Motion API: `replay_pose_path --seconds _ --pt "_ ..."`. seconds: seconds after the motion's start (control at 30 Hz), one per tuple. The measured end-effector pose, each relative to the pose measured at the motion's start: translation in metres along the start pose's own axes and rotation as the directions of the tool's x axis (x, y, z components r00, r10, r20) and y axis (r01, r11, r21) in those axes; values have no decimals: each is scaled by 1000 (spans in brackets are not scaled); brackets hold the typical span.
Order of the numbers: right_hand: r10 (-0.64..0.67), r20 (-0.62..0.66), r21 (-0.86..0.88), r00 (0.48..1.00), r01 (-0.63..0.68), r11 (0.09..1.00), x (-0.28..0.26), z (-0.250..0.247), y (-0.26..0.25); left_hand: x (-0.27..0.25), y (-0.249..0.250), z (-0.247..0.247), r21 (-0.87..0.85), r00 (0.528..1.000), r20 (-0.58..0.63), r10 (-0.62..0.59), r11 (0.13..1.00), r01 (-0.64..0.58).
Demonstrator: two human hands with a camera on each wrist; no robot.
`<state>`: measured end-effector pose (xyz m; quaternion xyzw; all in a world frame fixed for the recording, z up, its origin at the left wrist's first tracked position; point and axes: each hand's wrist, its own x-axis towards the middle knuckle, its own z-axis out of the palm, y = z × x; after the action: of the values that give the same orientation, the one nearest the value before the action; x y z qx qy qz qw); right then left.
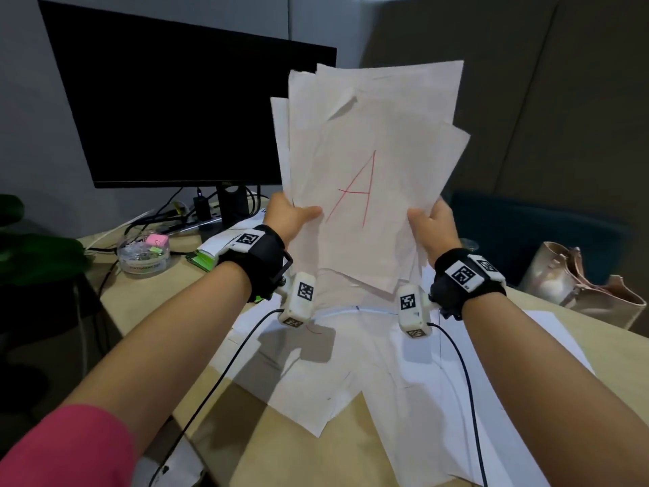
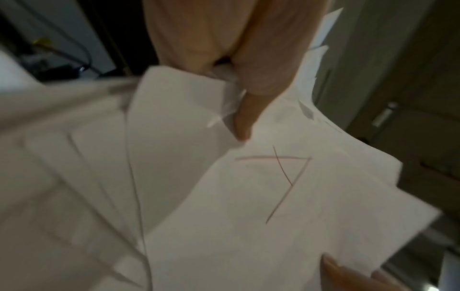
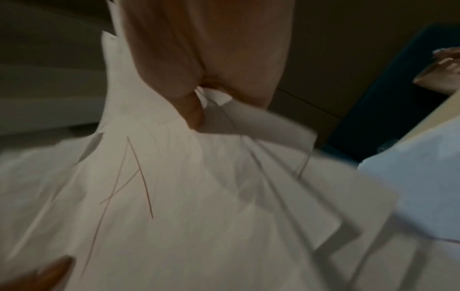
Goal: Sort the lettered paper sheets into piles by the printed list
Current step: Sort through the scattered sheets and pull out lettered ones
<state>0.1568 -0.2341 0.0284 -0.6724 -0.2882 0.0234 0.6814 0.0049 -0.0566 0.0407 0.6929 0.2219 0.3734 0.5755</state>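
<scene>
White, slightly crumpled paper makes up the stack of sheets, raised upright above the desk at the middle of the head view, in front of the dark monitor, which sits toward 10 o'clock. Its edges are uneven, so several corners fan out at 12 and 2 o'clock, and one upper corner of the front sheet is folded over. The front sheet carries a large letter A drawn in thin red strokes. The left hand pinches the stack's lower left edge, thumb pressed on the front face; the right hand pinches the lower right edge the same way. Both wrist views are blurred but show a thumb on the paper. More white sheets lie spread flat on the desk toward 6 o'clock, beneath the wrists. A clear tub of clips stands at 9 o'clock.
</scene>
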Motion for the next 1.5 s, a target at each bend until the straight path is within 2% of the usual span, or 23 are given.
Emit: replay_pose_path --seconds 0.07,0.1,0.13,0.17,0.27,0.33,0.47,0.57,0.6,0.73,0.9,1.03,1.13,1.23,1.33,1.4,1.5 --pt "46 120 -251 992 -15 968 0 8 3 4 -2 -6 108 989 -142 31 994 -16" --pt "114 206 -441 972 -12 897 -4 12 8 7 -2 -11 146 976 -210 54 989 -24" --pt "201 294 -613 934 23 790 -10 16 15 10 -3 -17 170 961 -268 74 985 -29" --pt "307 371 -740 876 79 668 -20 23 21 12 -2 -23 189 942 -319 100 981 -40" --pt "563 463 -884 685 310 350 -46 51 52 15 2 -44 199 901 -401 164 976 -89" --pt "632 474 -876 614 402 266 -56 67 64 15 3 -57 189 886 -419 200 973 -130" --pt "674 489 -846 554 489 212 -67 86 60 10 2 -77 203 872 -432 232 967 -157" --pt "714 455 -843 533 516 151 -65 88 53 8 -1 -87 212 865 -452 217 968 -132" --pt "715 453 -841 533 522 144 -64 87 53 8 -2 -89 213 862 -461 211 969 -123" --pt "676 447 -842 586 530 98 -62 69 58 8 -6 -96 215 858 -481 179 973 -83" --pt "728 415 -851 546 517 97 -54 41 54 6 -4 -95 245 857 -477 195 966 -83" --pt "768 364 -855 528 515 51 -53 28 39 3 -2 -89 245 857 -472 206 965 -97" --pt "781 320 -892 536 448 59 -38 33 41 -1 1 -85 256 863 -452 226 960 -117" --pt "690 357 -894 630 444 56 -36 46 35 -2 5 -85 270 867 -436 240 954 -128" --pt "598 446 -872 666 473 124 -53 62 35 -2 7 -88 299 883 -410 228 948 -106" --pt "592 490 -853 641 493 172 -61 73 42 -2 7 -90 281 898 -389 204 955 -96" --pt "641 531 -816 555 538 210 -63 85 51 1 3 -95 275 925 -337 174 958 -80"
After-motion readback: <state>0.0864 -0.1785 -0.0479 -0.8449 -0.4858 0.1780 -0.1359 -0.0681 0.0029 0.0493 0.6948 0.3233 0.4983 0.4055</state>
